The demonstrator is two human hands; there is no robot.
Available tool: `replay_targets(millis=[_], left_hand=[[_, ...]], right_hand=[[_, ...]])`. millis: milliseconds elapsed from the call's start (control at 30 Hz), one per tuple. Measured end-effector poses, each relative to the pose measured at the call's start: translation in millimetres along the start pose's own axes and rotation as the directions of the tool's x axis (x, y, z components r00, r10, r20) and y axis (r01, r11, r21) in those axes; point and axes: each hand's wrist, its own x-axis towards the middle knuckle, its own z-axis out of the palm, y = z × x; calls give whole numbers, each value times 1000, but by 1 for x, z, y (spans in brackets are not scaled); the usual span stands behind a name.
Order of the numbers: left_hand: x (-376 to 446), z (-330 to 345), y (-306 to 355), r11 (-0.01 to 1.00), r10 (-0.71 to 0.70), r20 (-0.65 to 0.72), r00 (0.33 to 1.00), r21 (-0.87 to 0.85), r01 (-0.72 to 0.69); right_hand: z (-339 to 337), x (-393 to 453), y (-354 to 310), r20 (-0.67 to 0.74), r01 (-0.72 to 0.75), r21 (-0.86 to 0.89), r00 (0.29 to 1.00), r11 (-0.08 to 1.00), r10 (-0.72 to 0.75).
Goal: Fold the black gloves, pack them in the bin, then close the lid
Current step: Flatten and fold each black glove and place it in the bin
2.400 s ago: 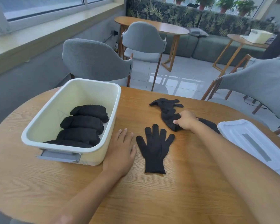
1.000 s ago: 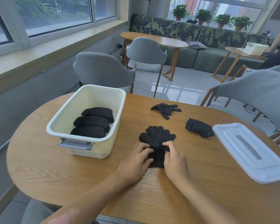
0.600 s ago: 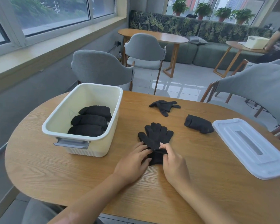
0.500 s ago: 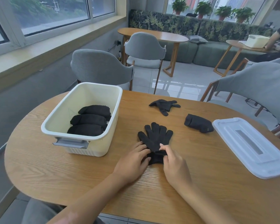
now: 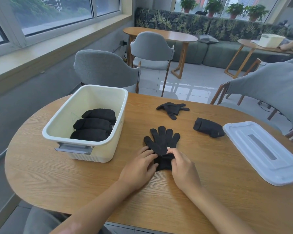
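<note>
Both hands work at the cuff end of one flat black glove [image 5: 161,142] near the middle of the wooden table [image 5: 57,179]. The right hand [image 5: 184,169] pinches the cuff's edge between thumb and forefinger, lifted and turned toward the glove's fingers, while the left hand [image 5: 139,168] has its fingers curled onto the cuff's other side, holding or pressing it (whether it truly pinches the cloth I cannot tell). The glove's fingers lie spread, pointing away from the person, so I judge the fold as just begun: only the cuff is turned.

Outward from there, a folded bundle [image 5: 208,127] sits on the table to the right, well apart from the bin and near the lid, folded yet not packed. Farther back lies a crumpled, unfolded glove [image 5: 172,108], untouched.

To the left stands the cream bin [image 5: 85,102], open, with three dark folded bundles [image 5: 94,124] lying side by side in its near half; room shows behind them. The white lid [image 5: 264,151] rests flat on the table at the far right, well apart from the bin.

So the task reads as past its middle but not near its end: three bundles are packed, one is folded and waiting, one glove is under the hands, one is still loose. Left to do, by my reckoning, are finishing this fold, folding the far glove, moving everything into the bin, then fetching the lid across and closing it.
</note>
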Motion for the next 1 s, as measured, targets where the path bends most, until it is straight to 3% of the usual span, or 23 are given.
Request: replay_targets(millis=[233, 1000], left_hand=[[-2, 1, -1, 1000, -27, -108, 994, 2, 28], [-1, -5, 5, 989, -134, -24, 991, 61, 136]], right_hand=[[5, -6, 0, 21, 5, -10, 1000, 1000, -5], [10, -11, 9, 65, 67, -23, 996, 997, -65]])
